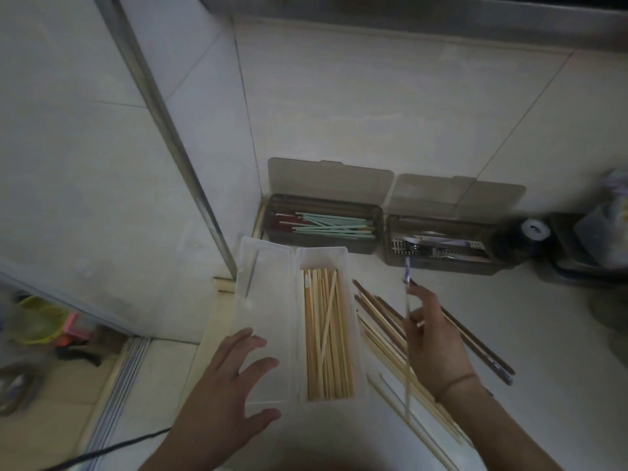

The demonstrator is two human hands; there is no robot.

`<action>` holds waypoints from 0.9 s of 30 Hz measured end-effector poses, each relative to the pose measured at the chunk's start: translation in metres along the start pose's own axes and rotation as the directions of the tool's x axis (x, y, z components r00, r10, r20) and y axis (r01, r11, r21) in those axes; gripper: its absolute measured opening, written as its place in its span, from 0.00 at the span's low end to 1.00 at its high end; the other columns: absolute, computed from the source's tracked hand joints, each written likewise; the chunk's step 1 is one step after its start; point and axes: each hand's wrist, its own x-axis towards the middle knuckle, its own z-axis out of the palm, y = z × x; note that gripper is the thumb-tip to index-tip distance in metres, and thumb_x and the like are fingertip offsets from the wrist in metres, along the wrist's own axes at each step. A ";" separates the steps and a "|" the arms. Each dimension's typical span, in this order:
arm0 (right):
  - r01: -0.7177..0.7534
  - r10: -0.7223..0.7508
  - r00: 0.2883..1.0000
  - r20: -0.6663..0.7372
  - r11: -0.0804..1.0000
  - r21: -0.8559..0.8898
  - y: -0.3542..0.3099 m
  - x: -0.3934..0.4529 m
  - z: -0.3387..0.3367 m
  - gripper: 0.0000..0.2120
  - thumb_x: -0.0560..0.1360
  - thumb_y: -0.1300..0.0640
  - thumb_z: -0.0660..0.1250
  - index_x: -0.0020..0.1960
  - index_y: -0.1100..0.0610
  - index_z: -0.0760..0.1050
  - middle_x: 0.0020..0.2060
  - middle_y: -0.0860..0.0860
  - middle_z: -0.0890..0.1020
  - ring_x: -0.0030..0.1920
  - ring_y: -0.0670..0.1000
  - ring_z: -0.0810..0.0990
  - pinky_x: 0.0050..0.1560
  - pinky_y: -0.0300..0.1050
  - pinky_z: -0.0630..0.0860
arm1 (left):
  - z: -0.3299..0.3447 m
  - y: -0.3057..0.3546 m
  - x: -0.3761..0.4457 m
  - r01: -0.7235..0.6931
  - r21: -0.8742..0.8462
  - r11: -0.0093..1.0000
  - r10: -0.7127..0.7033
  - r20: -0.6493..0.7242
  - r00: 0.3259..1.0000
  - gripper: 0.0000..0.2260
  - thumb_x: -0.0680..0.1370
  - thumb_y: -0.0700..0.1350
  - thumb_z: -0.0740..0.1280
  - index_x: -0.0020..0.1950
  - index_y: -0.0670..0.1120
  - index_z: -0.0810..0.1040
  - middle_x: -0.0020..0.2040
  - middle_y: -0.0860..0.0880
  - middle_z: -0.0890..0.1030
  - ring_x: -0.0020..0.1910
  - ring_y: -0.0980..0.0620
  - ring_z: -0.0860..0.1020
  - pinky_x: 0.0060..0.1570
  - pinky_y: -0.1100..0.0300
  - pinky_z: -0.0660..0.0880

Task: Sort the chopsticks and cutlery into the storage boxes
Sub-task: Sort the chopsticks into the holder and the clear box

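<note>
Pinching one pale chopstick (pixel 407 331) above the loose pile (pixel 384 338), the right hand (pixel 430 338) sits just right of the clear box (pixel 324 256) of wooden chopsticks (pixel 326 338); the left hand (pixel 226 392) hovers spread over its lid (pixel 261 300).

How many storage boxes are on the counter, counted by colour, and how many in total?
Clear white box, holding wooden chopsticks: 1
Dark smoky boxes, one with green and red chopsticks, one with metal cutlery: 2
Total: 3
</note>
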 end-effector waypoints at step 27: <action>0.367 -0.380 0.923 -0.058 0.916 -0.163 0.038 -0.030 0.050 0.05 0.73 0.56 0.64 0.42 0.49 0.78 0.37 0.44 0.79 0.40 0.48 0.78 0.39 0.40 0.75 | 0.006 -0.007 0.000 -0.069 -0.055 0.996 0.064 -0.076 0.995 0.26 0.60 0.58 0.81 0.54 0.50 0.81 0.59 0.51 0.74 0.68 0.48 0.67 0.59 0.50 0.74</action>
